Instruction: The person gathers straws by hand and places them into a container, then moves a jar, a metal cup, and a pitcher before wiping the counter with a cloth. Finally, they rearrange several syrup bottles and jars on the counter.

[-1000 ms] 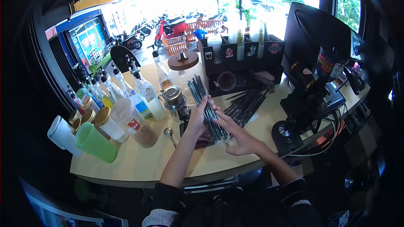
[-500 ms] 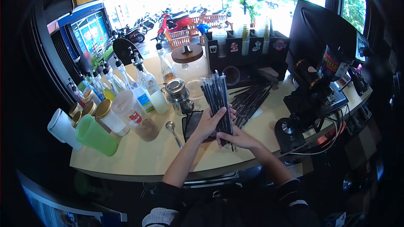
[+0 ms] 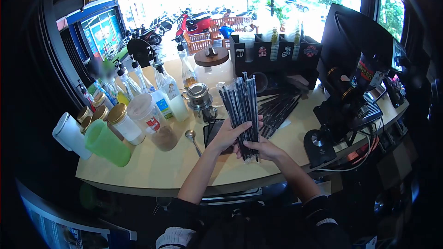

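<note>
A bundle of black straws in clear wrappers (image 3: 239,101) stands nearly upright between my hands, above the front of the counter. My left hand (image 3: 229,134) is wrapped round the bundle's middle, thumb across the front. Lower down, my right hand (image 3: 264,148) grips the same bundle near its bottom end, its thumb also in front. Behind my hands, more wrapped black straws (image 3: 280,113) lie fanned out on the counter. A dark mesh tray (image 3: 213,131) sits partly hidden behind my left wrist. Left of it rests a metal spoon (image 3: 193,139).
A metal drip coffee filter (image 3: 199,97), a lidded plastic tub (image 3: 154,122), a green cup (image 3: 107,145) and several pump bottles (image 3: 167,85) crowd the left. At the back stands a black cup organizer (image 3: 277,57). A black machine (image 3: 339,103) with cables is on the right.
The bundle has spread slightly wider at top and bottom. My right hand has shifted a little up and right along it. The whole view has shifted slightly.
</note>
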Demonstrator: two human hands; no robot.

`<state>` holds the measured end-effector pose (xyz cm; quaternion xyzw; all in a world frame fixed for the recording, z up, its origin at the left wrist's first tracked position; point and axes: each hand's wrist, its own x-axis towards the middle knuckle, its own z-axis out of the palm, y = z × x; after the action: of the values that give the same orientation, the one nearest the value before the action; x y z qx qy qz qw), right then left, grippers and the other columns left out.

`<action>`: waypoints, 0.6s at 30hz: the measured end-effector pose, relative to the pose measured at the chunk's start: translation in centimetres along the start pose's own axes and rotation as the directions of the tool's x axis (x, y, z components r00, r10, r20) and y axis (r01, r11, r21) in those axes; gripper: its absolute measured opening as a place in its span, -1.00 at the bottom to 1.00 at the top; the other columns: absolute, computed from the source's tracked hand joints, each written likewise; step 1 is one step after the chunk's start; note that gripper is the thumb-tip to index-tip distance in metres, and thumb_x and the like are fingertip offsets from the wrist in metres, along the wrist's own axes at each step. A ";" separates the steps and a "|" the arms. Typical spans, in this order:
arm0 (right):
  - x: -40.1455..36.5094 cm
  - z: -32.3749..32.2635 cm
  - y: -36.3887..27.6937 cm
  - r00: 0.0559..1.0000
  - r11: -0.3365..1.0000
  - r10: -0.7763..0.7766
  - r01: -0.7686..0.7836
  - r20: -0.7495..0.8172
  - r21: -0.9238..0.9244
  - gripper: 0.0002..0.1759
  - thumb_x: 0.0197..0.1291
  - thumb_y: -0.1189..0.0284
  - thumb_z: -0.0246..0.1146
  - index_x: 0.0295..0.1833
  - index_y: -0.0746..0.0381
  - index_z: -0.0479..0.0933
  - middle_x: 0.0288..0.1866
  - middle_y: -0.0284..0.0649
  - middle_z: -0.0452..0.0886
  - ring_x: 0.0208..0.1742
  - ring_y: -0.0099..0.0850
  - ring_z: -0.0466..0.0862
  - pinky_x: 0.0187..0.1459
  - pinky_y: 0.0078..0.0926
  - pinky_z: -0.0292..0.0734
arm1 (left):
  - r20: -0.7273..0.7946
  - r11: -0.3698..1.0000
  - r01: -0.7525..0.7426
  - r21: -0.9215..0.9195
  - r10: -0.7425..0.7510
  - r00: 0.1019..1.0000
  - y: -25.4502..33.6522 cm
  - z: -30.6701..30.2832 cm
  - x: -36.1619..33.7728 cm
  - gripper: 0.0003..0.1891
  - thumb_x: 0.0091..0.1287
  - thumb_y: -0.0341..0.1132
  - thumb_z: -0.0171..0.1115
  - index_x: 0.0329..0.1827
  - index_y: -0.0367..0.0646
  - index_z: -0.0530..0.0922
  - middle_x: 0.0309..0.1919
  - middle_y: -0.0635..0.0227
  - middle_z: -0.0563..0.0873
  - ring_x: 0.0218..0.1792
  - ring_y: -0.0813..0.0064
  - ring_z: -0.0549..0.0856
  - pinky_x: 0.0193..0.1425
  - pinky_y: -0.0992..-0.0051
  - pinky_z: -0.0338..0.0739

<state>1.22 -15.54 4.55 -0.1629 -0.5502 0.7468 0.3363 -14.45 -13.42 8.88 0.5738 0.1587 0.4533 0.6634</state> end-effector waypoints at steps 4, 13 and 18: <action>0.0 -0.1 0.1 0.997 1.000 -0.015 0.016 -0.071 0.011 -0.64 0.38 0.28 0.05 0.09 0.35 0.36 -0.10 -0.07 0.60 -0.10 -0.28 0.65 0.00 -0.38 0.56 | -0.058 1.000 -0.026 -0.006 0.025 0.998 -0.4 -0.3 0.2 -0.62 0.36 -0.35 0.14 0.17 -0.35 0.39 0.05 0.08 0.59 0.03 0.35 0.62 0.07 0.38 0.58; 0.2 -0.6 0.1 0.993 0.990 0.009 0.008 -0.120 0.144 -0.59 0.37 0.27 0.06 0.15 0.34 0.31 -0.09 -0.05 0.60 -0.06 -0.26 0.66 0.00 -0.35 0.59 | -0.138 0.993 0.054 0.103 -0.040 0.990 -0.6 -1.3 0.2 -0.58 0.38 -0.33 0.12 0.23 -0.31 0.32 0.06 0.10 0.59 0.03 0.36 0.63 0.01 0.42 0.60; 0.6 -0.6 0.6 0.975 0.999 -0.008 0.018 -0.223 0.041 -0.61 0.33 0.34 0.12 0.16 0.33 0.33 -0.07 -0.12 0.60 -0.08 -0.32 0.67 -0.03 -0.39 0.60 | -0.052 0.994 0.103 0.039 -0.101 0.994 -1.4 -2.5 0.5 -0.55 0.42 -0.29 0.01 0.31 -0.32 0.26 0.15 0.05 0.52 0.14 0.25 0.56 0.17 0.32 0.51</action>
<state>0.90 -14.81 3.84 -0.2348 -0.4940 0.7332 0.4040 -15.47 -11.41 7.06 0.5672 0.2136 0.4294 0.6695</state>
